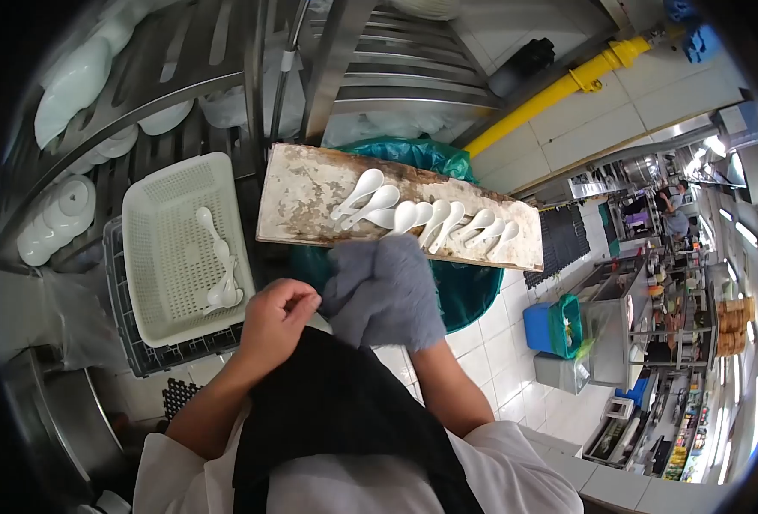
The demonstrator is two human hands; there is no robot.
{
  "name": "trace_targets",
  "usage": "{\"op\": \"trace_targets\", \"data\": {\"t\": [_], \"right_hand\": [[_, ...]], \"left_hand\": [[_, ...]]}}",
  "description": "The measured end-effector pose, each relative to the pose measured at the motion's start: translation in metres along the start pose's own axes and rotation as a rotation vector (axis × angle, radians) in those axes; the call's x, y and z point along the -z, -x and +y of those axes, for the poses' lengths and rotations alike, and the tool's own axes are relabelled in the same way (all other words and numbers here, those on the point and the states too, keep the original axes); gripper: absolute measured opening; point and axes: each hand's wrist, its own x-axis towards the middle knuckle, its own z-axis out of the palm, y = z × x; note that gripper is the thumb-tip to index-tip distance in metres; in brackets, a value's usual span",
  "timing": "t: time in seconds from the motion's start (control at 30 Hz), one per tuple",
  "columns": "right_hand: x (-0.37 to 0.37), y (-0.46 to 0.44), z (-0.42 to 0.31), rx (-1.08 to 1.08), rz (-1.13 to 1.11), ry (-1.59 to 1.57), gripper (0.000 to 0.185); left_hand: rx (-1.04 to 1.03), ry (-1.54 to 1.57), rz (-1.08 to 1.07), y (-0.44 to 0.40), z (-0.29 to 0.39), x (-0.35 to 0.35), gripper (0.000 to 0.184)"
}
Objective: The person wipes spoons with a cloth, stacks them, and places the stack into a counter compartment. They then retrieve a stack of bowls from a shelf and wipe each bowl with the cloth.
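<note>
My right hand is hidden under a grey cloth (383,291), which bunches around it; only the wrist (437,355) and forearm show below. Beside the cloth, my left hand (278,319) is closed, fingers curled and pressed together. Whether anything is in them I cannot make out. In front of both hands, several white soup spoons (405,217) lie in a row on a worn wooden board (298,201). To the left, a cream plastic basket (161,257) holds a few white spoons (223,253).
A dark crate (120,283) sits under the basket. The board lies across a bin lined with a green bag (473,291). Metal shelves (199,81) with white dishes (75,90) stand at left. A yellow pipe (550,90) runs along the wall. A blue bin (540,327) stands to the right.
</note>
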Motion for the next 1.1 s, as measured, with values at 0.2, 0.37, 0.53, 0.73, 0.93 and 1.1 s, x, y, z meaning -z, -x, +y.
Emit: {"op": "trace_targets", "data": {"t": [0.2, 0.37, 0.53, 0.73, 0.93, 1.1], "right_hand": [[-0.019, -0.02, 0.056, -0.102, 0.082, -0.262, 0.013], [-0.024, -0.003, 0.073, -0.104, 0.008, 0.081, 0.027], [-0.013, 0.031, 0.076, -0.109, 0.032, 0.274, 0.036], [0.043, 0.003, -0.003, -0.337, -0.228, -0.008, 0.049], [0.05, 0.015, -0.03, -0.203, -0.127, -0.069, 0.051], [0.054, 0.027, -0.032, -0.221, -0.108, -0.122, 0.057]], "left_hand": [[0.044, -0.243, 0.2, -0.003, -0.078, 0.032, 0.011], [0.317, -0.577, 0.247, 0.0, -0.162, 0.093, 0.018], [0.51, -0.785, 0.064, 0.002, -0.248, 0.12, 0.026], [0.468, -0.84, -0.041, -0.023, -0.256, 0.099, 0.036], [0.61, -0.861, -0.16, -0.052, -0.251, 0.074, 0.037], [0.655, -0.928, -0.022, -0.055, -0.284, 0.068, 0.035]]}}
